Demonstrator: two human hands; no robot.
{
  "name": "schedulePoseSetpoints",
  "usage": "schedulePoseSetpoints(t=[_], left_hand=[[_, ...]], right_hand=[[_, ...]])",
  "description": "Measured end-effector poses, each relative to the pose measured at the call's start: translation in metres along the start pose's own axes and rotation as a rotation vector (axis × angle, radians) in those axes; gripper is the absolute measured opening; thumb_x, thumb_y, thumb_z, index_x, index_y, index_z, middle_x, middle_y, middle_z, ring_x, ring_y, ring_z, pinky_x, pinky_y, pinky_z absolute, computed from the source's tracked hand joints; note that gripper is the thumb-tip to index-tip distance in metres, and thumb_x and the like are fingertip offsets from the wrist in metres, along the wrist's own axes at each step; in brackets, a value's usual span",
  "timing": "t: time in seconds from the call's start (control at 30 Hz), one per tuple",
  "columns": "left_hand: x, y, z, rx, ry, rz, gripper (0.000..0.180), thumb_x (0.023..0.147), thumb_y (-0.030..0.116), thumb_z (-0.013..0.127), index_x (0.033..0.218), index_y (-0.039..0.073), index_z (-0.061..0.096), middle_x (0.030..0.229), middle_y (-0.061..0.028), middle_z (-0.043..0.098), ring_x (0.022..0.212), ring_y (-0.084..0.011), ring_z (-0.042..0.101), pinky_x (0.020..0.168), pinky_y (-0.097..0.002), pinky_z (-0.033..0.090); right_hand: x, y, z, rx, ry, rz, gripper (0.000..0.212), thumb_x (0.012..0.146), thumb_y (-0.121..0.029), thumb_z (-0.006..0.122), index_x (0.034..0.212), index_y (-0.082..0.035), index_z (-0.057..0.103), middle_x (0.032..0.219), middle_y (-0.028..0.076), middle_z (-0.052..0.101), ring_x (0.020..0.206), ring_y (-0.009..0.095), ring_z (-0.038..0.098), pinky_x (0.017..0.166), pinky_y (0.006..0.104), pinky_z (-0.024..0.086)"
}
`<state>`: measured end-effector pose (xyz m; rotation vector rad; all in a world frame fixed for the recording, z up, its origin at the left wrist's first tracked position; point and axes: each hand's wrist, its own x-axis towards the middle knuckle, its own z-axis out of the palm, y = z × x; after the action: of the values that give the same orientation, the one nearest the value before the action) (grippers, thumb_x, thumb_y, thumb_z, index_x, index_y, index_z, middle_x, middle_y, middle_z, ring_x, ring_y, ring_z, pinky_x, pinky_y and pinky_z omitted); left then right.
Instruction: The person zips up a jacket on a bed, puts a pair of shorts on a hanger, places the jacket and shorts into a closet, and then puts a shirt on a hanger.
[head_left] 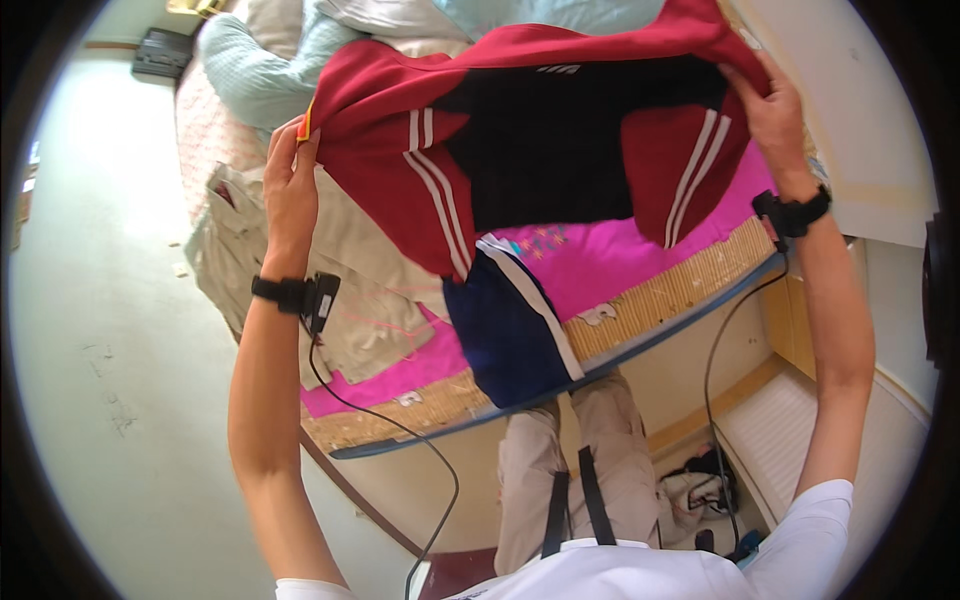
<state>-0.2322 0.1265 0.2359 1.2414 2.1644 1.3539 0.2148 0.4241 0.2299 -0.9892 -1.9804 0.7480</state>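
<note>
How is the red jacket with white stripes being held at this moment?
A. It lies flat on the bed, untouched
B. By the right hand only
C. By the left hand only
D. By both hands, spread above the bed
D: the left hand and the right hand each grip an edge of the red jacket, holding it spread above the bed.

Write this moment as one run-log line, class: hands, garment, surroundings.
left hand: grip on jacket edge | right hand: grip on other edge | red jacket: held spread above bed | beige trousers: lying on bed

I wear a white short-sleeved shirt (pixel 610 570); beige trousers (pixel 580 460) show above it, crossed by two black straps (pixel 575 510); each wrist has a black band (pixel 283 293), its cable (pixel 400 430) trailing toward the shirt.
</note>
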Motion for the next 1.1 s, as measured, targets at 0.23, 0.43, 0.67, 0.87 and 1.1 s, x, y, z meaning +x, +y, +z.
schedulePoseSetpoints(t=[0.23,0.43,0.67,0.87,1.1], left_hand=[[-0.083,0.118,-0.061,0.398,-0.261,0.421,0.035,0.078,-0.010,0.062,0.112,-0.001,0.060,0.111,-0.0156,0.066,0.112,-0.0351,0.063,0.096,-0.0403,0.051],[-0.158,0.044,-0.037,0.508,-0.445,0.536,0.031,0.070,0.000,0.071,0.099,0.002,0.061,0.100,-0.0121,0.065,0.105,-0.0332,0.062,0.094,-0.0439,0.052],[-0.349,-0.068,0.026,0.711,-0.936,0.302,0.018,0.077,0.014,0.066,0.095,0.010,0.067,0.099,-0.0064,0.065,0.110,-0.0267,0.057,0.101,-0.0406,0.045],[-0.456,-0.097,0.028,0.366,-1.190,-0.198,0.016,0.085,0.020,0.060,0.095,0.012,0.069,0.100,-0.0084,0.070,0.103,-0.0299,0.064,0.089,-0.0443,0.052],[-0.381,-0.171,0.090,0.278,-0.481,-0.528,0.017,0.096,0.018,0.055,0.102,0.004,0.063,0.097,-0.0187,0.068,0.094,-0.0400,0.065,0.082,-0.0484,0.052]], right_hand=[[-0.074,-0.110,-0.094,0.059,0.120,0.100,0.011,0.095,-0.004,0.068,0.100,-0.002,0.059,0.098,0.002,0.063,0.091,0.012,0.059,0.083,0.0267,0.050],[-0.164,-0.118,-0.065,-0.045,-0.334,-0.144,0.026,0.082,0.008,0.064,0.083,-0.009,0.044,0.105,0.011,0.071,0.114,0.029,0.062,0.106,0.0449,0.040],[-0.360,0.051,-0.045,-0.606,-1.062,0.175,0.025,0.077,-0.001,0.068,0.102,-0.004,0.066,0.107,0.019,0.069,0.112,0.040,0.060,0.097,0.0462,0.048],[-0.434,0.021,-0.030,-0.423,-1.642,0.338,0.022,0.085,-0.021,0.060,0.099,-0.004,0.067,0.100,0.021,0.071,0.096,0.040,0.066,0.087,0.0504,0.052],[-0.384,-0.014,0.106,-0.180,-1.448,0.105,0.014,0.088,-0.018,0.059,0.093,-0.005,0.062,0.086,0.020,0.067,0.084,0.042,0.065,0.074,0.0510,0.052]])
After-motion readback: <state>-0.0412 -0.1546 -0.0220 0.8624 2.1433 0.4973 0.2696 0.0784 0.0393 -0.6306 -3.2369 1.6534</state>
